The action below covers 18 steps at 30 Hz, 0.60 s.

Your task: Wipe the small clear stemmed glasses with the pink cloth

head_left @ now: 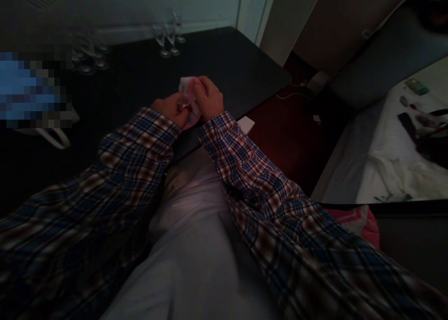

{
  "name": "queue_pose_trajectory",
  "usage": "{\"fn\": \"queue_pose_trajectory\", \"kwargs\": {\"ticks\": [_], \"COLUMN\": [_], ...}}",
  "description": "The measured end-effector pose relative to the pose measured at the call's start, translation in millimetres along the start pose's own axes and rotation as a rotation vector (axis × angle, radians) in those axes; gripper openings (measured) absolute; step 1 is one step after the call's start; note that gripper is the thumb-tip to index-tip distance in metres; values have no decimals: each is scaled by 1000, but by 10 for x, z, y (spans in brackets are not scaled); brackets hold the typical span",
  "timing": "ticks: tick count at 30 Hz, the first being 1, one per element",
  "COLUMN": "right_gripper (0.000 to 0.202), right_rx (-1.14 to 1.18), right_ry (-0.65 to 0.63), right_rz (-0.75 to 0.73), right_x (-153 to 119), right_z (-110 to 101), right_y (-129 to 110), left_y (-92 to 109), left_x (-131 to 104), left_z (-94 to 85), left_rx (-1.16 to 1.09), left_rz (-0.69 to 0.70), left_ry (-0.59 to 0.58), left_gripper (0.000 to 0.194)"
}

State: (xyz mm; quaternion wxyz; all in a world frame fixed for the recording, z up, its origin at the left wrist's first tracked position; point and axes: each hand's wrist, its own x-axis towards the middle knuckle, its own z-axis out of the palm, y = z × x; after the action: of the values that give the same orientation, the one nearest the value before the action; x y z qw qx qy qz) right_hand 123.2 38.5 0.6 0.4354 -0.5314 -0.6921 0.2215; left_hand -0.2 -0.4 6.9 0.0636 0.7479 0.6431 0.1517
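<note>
Here your left hand point(172, 110) and right hand point(209, 98) close together around a small glass point(183, 103) wrapped in a pink cloth point(187, 85), held between them above the desk point(224, 63); stemmed glasses point(170, 37) stand well beyond.

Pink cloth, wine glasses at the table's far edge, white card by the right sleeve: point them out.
pink cloth point(186, 84): head view, top fold above the hands.
wine glasses point(170, 39): head view, bowl of one glass.
white card point(246, 123): head view, its middle.
</note>
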Motion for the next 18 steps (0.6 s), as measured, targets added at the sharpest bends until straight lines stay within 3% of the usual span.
{"fn": "queue_pose_trajectory", "kwargs": {"ticks": [7, 14, 18], "right_gripper": [25, 42, 49], "right_rx": [24, 95, 128], "right_ry": [13, -80, -48], "right_rz": [23, 35, 49], "right_x": [21, 26, 31], "right_z": [20, 3, 5], "right_y": [10, -9, -20], "left_y": [-38, -44, -19], "left_x": [6, 6, -7], "left_z": [41, 45, 37], "left_rx": [-24, -19, -29], "left_rz": [-2, 3, -3], "left_ry": [-6, 30, 23], "left_gripper": [41, 40, 41]}}
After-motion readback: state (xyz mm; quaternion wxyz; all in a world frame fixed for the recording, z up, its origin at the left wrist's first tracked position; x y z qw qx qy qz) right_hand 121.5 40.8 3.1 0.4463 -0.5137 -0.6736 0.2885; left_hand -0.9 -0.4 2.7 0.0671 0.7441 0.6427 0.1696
